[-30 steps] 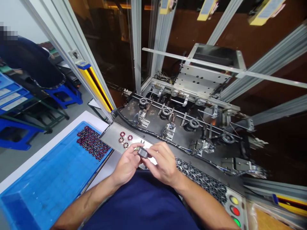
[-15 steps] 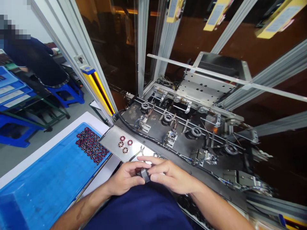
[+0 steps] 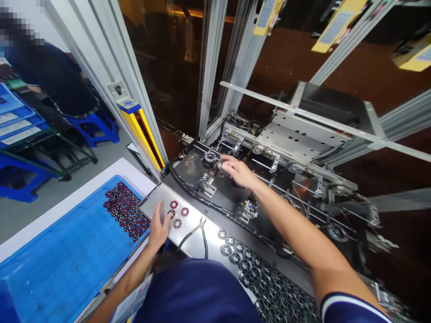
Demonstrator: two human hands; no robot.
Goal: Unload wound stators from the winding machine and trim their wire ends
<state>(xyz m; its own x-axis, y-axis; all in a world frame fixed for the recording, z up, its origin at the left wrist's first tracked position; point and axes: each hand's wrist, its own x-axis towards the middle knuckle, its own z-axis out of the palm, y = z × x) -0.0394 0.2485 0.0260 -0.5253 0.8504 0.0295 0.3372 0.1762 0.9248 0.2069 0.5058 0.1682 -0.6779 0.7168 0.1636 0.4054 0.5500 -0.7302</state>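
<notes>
My left hand (image 3: 159, 229) is over the left end of a metal tray (image 3: 151, 200), thumb and fingers apart. Its thumb is beside one of several small round red-and-black motor cores (image 3: 177, 223); whether it touches is unclear. Reaching into the machine, my right hand (image 3: 238, 172) pinches a small round metal part (image 3: 221, 164), blurred and partly covered by the fingers. Just left of that part is a ring-shaped holder (image 3: 210, 157) on the machine bed. Cutting pliers (image 3: 202, 224) lie on the tray with their handles spread.
A blue bin (image 3: 67, 251) at the left holds a cluster of cores (image 3: 126, 211). Many dark metal rings (image 3: 266, 273) cover the tray's right part. A yellow sensor bar (image 3: 143, 134) edges the opening, and a crossbar (image 3: 256, 96) spans it. A co-worker (image 3: 60, 80) sits at far left.
My hands have parted from the dark ring-like part held between them. The right reached forward to the holder with a metal part; the left moved left to the cores. The view shifted slightly.
</notes>
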